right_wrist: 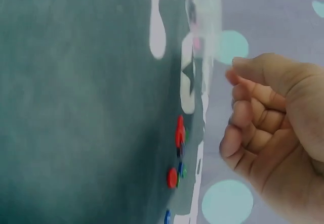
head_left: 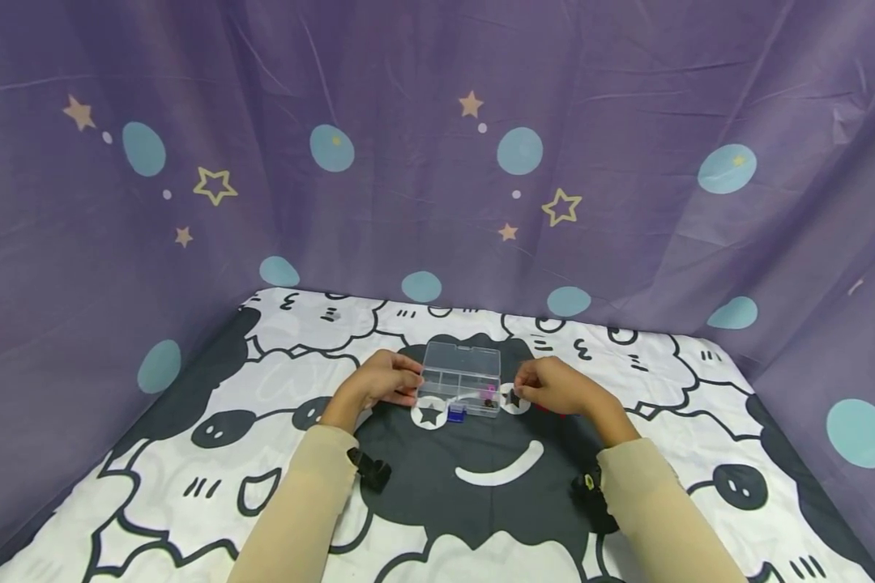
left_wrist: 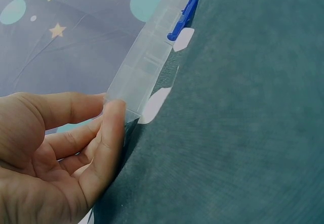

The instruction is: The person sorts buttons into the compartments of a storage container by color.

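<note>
Clear plastic, likely light, stiff and slippery, made the open compartment box (head_left: 458, 377) in the head view, toward the bench's (head_left: 492, 518) far edge, between its far corners. At the left wrist, the left hand (left_wrist: 61, 183) pinched its end, a sensible hold. At the right wrist, the right hand's (right_wrist: 286, 138) grip was narrow, visibly holding nothing, near red pieces (right_wrist: 179, 131).

1. Head view: soft, even light; the curtain (head_left: 408, 202) dims beyond the cloth's (head_left: 496, 526) left edge.
2. Contents (head_left: 489, 393) of the clear case (head_left: 463, 359), toward the far edge, look smeared (too small to name).
3. Left wrist view: haze whitens the case; the cloth looks greenish.
4. Right wrist view: the case blurs; shadow darkens cloth beside red pieces (right_wrist: 172, 177).
</note>
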### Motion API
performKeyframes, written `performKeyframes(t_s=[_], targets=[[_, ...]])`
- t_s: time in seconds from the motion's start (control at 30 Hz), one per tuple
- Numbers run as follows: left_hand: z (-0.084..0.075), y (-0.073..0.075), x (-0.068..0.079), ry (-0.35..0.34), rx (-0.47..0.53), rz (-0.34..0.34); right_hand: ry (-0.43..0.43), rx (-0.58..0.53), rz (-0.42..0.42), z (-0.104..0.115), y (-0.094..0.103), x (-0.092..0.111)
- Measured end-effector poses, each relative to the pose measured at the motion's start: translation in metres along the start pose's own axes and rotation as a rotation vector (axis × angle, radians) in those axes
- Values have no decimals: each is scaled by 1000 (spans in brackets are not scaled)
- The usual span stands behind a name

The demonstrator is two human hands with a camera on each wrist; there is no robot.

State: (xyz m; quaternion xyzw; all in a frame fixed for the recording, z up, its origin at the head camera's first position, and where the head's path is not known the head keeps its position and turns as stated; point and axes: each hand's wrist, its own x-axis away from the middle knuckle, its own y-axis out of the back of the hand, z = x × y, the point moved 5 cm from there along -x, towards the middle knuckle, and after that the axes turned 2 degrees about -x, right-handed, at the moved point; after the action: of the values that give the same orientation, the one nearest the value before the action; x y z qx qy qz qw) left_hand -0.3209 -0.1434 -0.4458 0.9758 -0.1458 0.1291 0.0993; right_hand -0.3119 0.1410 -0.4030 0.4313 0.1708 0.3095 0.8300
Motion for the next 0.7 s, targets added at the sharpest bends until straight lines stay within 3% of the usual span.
performKeyframes(t_s=[0.2, 0.7], targets=[[1, 1, 0, 1, 1, -6, -79, -30, -6, -14, 9, 13], [0, 0, -2, -5, -15, 1, -151, 42, 17, -41, 16, 23]])
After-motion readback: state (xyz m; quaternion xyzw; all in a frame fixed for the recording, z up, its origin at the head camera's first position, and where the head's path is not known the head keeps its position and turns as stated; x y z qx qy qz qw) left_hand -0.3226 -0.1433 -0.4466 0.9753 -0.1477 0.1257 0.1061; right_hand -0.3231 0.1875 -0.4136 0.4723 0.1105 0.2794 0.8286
